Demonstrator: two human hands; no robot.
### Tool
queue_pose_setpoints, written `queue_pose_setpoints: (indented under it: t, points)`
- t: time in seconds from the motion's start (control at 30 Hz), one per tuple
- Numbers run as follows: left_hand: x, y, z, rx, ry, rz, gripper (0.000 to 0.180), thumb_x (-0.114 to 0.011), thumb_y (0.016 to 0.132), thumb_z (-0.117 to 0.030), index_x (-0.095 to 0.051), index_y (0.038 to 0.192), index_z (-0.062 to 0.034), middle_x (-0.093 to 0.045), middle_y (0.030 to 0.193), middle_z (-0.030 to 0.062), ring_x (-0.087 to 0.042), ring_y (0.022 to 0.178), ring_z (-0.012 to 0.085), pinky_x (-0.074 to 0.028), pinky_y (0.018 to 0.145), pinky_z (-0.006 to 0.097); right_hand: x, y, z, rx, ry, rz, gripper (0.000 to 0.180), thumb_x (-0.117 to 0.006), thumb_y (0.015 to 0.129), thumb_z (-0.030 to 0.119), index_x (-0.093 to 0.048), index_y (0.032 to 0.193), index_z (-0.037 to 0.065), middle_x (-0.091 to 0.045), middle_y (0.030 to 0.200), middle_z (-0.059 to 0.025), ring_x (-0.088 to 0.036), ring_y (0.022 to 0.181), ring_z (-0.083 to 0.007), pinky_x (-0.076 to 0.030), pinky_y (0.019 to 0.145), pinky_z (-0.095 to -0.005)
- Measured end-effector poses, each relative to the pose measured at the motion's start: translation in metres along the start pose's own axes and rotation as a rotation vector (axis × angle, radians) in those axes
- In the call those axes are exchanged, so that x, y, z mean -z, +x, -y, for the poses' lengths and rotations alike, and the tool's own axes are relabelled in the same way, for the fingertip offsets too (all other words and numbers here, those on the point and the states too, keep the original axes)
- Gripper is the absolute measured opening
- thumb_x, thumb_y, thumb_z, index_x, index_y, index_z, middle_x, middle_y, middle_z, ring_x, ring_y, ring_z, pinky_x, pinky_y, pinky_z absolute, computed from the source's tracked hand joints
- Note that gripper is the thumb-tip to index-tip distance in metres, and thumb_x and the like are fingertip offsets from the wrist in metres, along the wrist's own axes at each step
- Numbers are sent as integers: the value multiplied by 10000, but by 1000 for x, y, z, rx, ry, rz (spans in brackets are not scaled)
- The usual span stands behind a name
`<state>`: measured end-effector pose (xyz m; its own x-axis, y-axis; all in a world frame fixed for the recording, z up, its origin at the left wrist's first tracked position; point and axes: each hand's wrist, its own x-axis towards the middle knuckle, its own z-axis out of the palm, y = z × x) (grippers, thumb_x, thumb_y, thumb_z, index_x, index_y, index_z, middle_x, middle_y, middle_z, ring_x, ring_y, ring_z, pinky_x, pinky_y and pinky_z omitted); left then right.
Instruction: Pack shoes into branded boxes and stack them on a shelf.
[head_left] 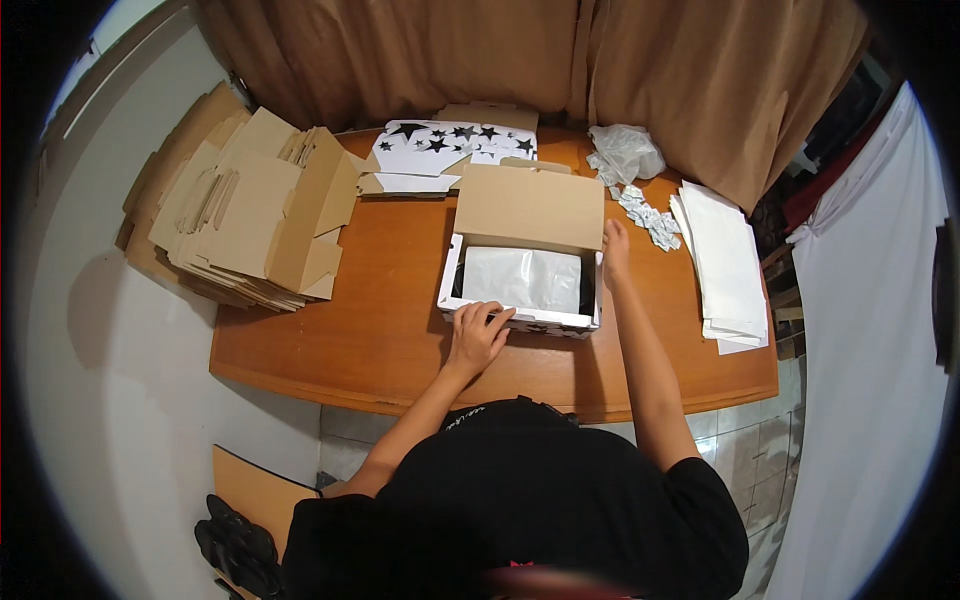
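A cardboard box, white outside with black marks on its front, stands on the table before me. Its brown-lined lid is raised at the back. Inside lies a flat package in whitish plastic, nearly filling the box. My left hand rests on the front rim near the left corner, fingers spread and holding nothing. At the box's right side, next to the lid's edge, my right hand has its fingers bent against the box; the fingertips are partly hidden.
Flattened brown cartons are piled at the left. Star-printed cardboard lies behind the box. At the back right are a crumpled plastic bag and several small white packets. White sheets lie stacked along the table's right edge.
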<state>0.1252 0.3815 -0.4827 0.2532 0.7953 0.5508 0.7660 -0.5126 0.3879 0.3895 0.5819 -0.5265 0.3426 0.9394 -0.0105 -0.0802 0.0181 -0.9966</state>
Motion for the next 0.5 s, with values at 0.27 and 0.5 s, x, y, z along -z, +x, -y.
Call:
queue_pose_setpoints:
  t: [0.27, 0.5]
  points:
    - [-3, -11, -1, 91, 14, 5, 389, -656, 715, -131, -588, 1097, -131, -505, 1070, 75, -442, 1068, 268, -281, 971, 464, -3, -73, 26, 282, 327, 156, 493, -493, 877, 473, -526, 1053, 13, -555, 1035, -54, -515, 992, -143, -362, 927, -294]
    - [-12, -42, 11, 5, 126, 69, 465, -658, 717, -146, -566, 1170, -200, -367, 1240, 162, -319, 1202, 346, -204, 1032, 531, 20, -123, 34, 536, -53, 243, 470, -583, 795, 435, -584, 985, 5, -499, 1241, -188, -342, 1271, -349, -247, 1041, -451]
